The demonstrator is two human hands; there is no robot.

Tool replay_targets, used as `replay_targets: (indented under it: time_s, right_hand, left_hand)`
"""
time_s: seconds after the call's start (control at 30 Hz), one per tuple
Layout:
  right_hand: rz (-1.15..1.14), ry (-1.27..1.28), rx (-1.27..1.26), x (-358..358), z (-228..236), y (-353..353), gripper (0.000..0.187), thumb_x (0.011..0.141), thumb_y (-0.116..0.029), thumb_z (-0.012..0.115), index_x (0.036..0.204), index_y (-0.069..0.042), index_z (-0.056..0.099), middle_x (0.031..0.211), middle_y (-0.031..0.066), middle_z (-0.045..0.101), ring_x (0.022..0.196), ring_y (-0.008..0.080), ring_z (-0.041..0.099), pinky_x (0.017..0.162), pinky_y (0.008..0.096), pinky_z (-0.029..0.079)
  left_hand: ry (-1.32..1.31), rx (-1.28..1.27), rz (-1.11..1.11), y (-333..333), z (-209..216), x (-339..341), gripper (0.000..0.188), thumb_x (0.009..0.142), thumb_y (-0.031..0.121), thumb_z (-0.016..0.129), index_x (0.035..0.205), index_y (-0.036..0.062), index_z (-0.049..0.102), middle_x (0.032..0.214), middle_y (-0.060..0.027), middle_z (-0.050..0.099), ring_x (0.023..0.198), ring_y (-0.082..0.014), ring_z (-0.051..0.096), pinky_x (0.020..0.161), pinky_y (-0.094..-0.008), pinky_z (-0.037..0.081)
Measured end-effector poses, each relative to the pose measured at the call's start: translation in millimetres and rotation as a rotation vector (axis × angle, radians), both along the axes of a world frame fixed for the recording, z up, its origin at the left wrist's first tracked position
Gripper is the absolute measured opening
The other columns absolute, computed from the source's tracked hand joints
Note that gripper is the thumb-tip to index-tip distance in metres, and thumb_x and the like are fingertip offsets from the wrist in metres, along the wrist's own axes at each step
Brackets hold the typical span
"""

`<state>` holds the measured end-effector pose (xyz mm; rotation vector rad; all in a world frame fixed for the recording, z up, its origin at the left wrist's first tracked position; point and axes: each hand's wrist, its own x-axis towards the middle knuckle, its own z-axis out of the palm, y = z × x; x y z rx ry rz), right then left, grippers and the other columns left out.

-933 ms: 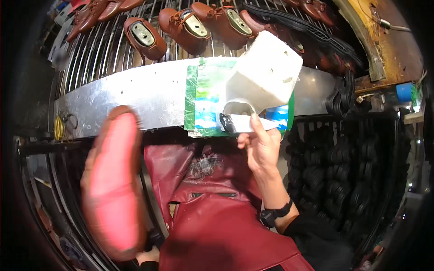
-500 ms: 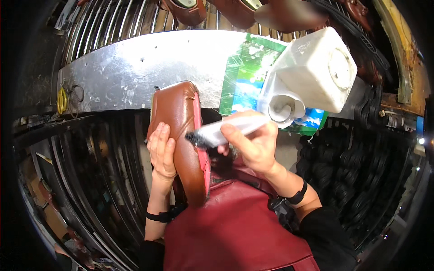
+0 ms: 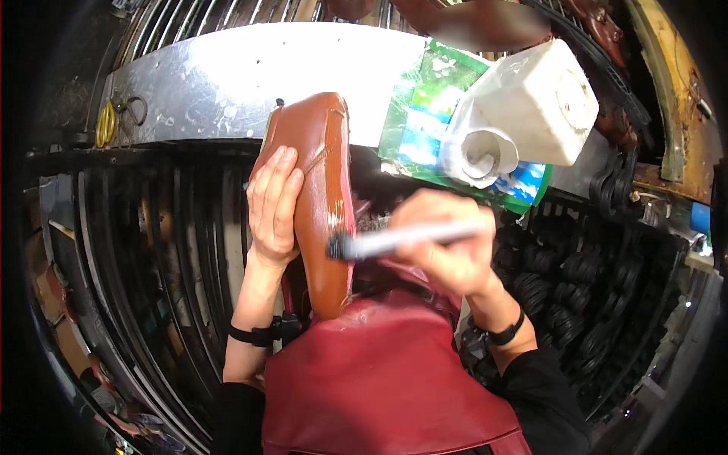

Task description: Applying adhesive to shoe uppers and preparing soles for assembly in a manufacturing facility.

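Note:
A brown leather shoe (image 3: 312, 193) leans in front of me, its toe end low against my red apron (image 3: 379, 371). My left hand (image 3: 274, 201) is closed on its left side, the fingers lying over the upper. In my right hand (image 3: 449, 241) is a brush (image 3: 379, 241) with a pale handle, blurred by motion. Its dark bristles touch the shoe's right edge, near the toe end. Along that edge run a glossy wet-looking band and a pink strip. The sole side is hidden from view.
Beyond the shoe lies a metal bench top (image 3: 220, 83). A white plastic container (image 3: 531, 98) with a round opening (image 3: 481, 155) rests there on a green and blue sheet (image 3: 425, 114). Yellow-handled scissors (image 3: 106, 125) are at the left. Stacked black soles (image 3: 561, 280) fill the lower right.
My right hand has drawn the brush down the shoe's edge toward the toe end. A shiny band now shows along that edge. The shoe and my left hand appear slightly higher in view.

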<state>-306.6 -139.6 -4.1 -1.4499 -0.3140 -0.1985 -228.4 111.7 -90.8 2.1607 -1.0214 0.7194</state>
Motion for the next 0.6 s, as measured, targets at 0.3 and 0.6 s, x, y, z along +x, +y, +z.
replay_targets:
  time_s: [0.3,0.6]
  right_hand:
    - [0.05,-0.204,-0.166,-66,23,4,0.02,0.092,-0.001,0.075,0.109,0.009,0.073,0.09,0.0152,0.076,0.075,0.0251,0.075,0.071,0.0322,0.062]
    - [-0.007,-0.076,0.041,-26,57,-8,0.015,0.084,0.006,0.078,0.096,0.012,0.072,0.088,0.0201,0.075,0.075,0.0225,0.073,0.068,0.0315,0.059]
  left_hand:
    - [-0.03,0.019,0.019,-9,6,1,0.056,0.092,0.01,0.071,0.144,-0.0055,0.055,0.145,-0.0259,0.061,0.134,-0.0434,0.06,0.113,-0.052,0.047]
    - [0.084,0.076,0.077,-26,48,8,0.071,0.083,0.013,0.08,0.146,-0.0055,0.054,0.143,-0.0241,0.063,0.133,-0.0413,0.061,0.114,-0.0495,0.045]
